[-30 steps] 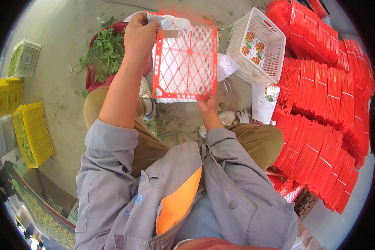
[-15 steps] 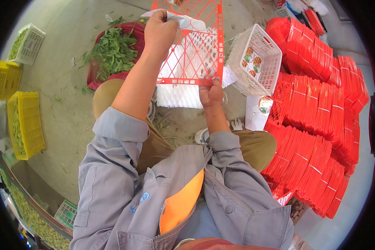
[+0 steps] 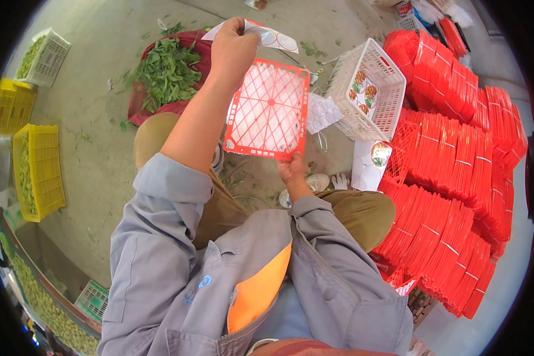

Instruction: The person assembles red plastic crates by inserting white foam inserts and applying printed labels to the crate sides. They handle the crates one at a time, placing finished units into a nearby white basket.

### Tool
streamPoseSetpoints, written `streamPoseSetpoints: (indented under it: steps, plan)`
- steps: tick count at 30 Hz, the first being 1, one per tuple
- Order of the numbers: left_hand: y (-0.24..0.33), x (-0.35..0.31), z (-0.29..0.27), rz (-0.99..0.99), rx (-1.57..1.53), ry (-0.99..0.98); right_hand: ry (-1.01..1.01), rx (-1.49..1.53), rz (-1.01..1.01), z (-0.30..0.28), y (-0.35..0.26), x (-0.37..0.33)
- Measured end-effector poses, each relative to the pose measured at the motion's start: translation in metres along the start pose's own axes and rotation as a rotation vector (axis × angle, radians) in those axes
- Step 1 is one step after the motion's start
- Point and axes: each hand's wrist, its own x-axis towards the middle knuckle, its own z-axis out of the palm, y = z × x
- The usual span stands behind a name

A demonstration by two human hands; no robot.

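Observation:
My left hand (image 3: 236, 50) is closed on a sheet of round stickers (image 3: 277, 38), white with red outlines, held up at the top of the view. My right hand (image 3: 292, 170) grips the near edge of a red plastic mesh basket (image 3: 271, 102), fingers partly hidden by its rim. The basket is seen square-on, between my arms and below the sticker sheet. White material shows through its mesh; the earlier frame shows it as bumpy foam netting. Another sticker sheet (image 3: 323, 114) lies just right of the basket.
Right of me stand bundled stacks of red mesh baskets (image 3: 439, 139). A white crate (image 3: 368, 113) holds printed round labels. Green leaves (image 3: 167, 74) lie on dark red cloth ahead left. Yellow crates (image 3: 46, 169) of green produce stand at far left, and a glove (image 3: 340, 181) lies by my shoe.
The red basket has tilted and come down toward me, its square mesh face now showing. My right hand moved nearer with it. My left hand still holds the sticker sheet, slightly further right.

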Motion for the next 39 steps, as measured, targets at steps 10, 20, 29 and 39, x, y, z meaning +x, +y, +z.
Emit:
streamPoseSetpoints:
  steps: [10, 20, 29, 39]
  plan:
    - [-0.008, 0.005, 0.013, 0.003, -0.002, -0.034, 0.18, -0.451, -0.065, -0.058, 0.001, 0.053]
    - [-0.011, -0.002, 0.028, -0.151, -0.197, -0.353, 0.206, -0.938, -0.392, 0.013, -0.042, 0.035]
    - [-0.031, -0.046, 0.055, -0.154, 0.066, -0.623, -0.595, -1.08, -0.698, 0.239, -0.154, -0.144]
    - [-0.034, -0.068, 0.073, 0.153, 0.494, -0.528, -0.663, -1.387, -1.489, 0.232, -0.126, -0.139]
